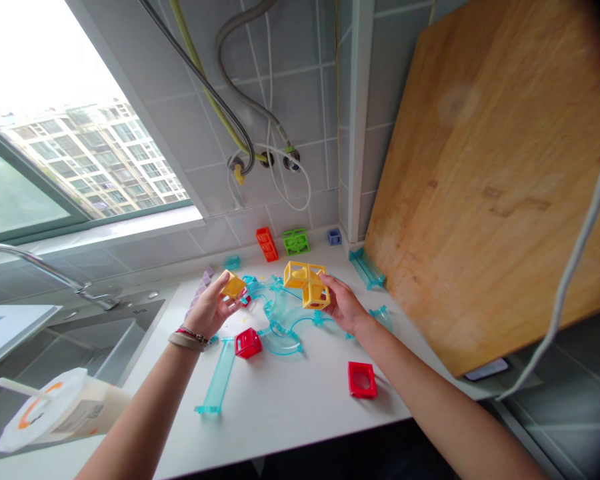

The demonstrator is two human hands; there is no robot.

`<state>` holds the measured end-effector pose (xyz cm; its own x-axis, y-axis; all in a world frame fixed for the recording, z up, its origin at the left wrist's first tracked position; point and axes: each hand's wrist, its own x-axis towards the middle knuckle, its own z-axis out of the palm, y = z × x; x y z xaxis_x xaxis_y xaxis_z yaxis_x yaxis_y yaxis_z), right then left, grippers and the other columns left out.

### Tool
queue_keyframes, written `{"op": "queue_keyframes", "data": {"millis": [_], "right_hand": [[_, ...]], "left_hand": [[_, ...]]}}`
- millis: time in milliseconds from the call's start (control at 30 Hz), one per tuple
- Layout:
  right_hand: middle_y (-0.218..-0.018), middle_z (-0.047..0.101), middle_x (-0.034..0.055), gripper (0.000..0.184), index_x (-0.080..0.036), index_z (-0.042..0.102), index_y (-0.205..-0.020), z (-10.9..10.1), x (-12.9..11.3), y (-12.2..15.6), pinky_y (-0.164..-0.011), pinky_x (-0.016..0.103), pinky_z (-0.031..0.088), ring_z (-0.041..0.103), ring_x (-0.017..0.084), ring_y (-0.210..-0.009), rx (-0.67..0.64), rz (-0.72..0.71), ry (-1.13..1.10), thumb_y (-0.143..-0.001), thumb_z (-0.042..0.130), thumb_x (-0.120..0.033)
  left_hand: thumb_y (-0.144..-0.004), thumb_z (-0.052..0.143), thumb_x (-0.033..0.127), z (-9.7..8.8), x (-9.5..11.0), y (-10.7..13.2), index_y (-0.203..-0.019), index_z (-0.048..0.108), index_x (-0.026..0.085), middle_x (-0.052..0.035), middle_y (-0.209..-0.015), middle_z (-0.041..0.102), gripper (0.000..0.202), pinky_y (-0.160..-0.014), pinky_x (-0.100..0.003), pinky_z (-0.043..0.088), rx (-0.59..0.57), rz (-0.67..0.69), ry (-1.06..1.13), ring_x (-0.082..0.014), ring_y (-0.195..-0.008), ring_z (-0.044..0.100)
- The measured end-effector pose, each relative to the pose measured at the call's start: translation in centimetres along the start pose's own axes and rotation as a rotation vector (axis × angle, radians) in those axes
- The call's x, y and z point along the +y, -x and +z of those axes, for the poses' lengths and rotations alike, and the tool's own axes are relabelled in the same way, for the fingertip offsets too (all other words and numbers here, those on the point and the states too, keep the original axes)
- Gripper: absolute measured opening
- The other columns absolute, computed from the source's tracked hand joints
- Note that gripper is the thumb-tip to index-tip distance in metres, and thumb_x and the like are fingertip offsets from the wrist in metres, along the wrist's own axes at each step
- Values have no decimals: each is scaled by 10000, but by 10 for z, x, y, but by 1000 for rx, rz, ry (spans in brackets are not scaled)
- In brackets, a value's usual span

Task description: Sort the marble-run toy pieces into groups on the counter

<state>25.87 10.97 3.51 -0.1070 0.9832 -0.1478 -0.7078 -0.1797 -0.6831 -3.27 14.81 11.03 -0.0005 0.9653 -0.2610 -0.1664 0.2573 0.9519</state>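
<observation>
My left hand (211,308) grips a single yellow cube block (234,285) between thumb and fingers, above the counter. In my right hand (344,303) is an L-shaped yellow block piece (306,280) made of joined open-framed cubes. The two yellow pieces are apart. Beneath them lie several curved clear teal track pieces (283,343). A red cube block (248,343) sits just below my left hand, and a second red cube (363,380) with a round hole lies nearer the counter's front edge.
Along the back wall stand an orange-red block (267,244), a green block (295,241) and a small blue cube (334,237). A straight teal track (219,377) lies front left. At left are a sink (140,327) and a lidded drink cup (65,410); a wooden board (480,167) leans at right.
</observation>
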Motion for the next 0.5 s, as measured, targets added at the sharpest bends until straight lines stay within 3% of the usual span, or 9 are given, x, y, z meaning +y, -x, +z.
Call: {"op": "queue_keyframes", "data": {"millis": [133,333,433,500], "right_hand": [[-899,740,23,292,-229,675,-937,0,0,0,-606,318,643,710,196,-750,-2,7,-2,-787,805,-443],[-926,746,30,274,-219,684,-950,0,0,1,-600,304,641,708,187,-739,4,17,-2,-806,790,-427],[-931,748,29,268,-217,684,-961,1,0,2,-604,301,642,714,188,-750,4,21,1,-817,779,-422],[-945,750,34,269,-210,683,-973,1,-1,2,-610,302,644,720,194,-773,-5,23,1,-826,771,-417]], "left_hand": [[-874,708,379,-5,-1,-7,-1006,604,226,-37,-921,679,228,-610,-221,600,-3,-18,101,-119,-703,673],[-889,686,399,0,-4,-9,-1061,599,257,-43,-1084,688,239,-900,-399,630,49,18,163,-214,-1015,722],[-904,671,373,5,-3,-6,-1084,595,242,-60,-1163,670,235,-946,-447,614,19,5,246,-265,-1123,702],[-870,723,320,7,-1,-3,-1087,606,226,-70,-1172,672,264,-918,-419,625,3,27,265,-273,-1131,701]]}}
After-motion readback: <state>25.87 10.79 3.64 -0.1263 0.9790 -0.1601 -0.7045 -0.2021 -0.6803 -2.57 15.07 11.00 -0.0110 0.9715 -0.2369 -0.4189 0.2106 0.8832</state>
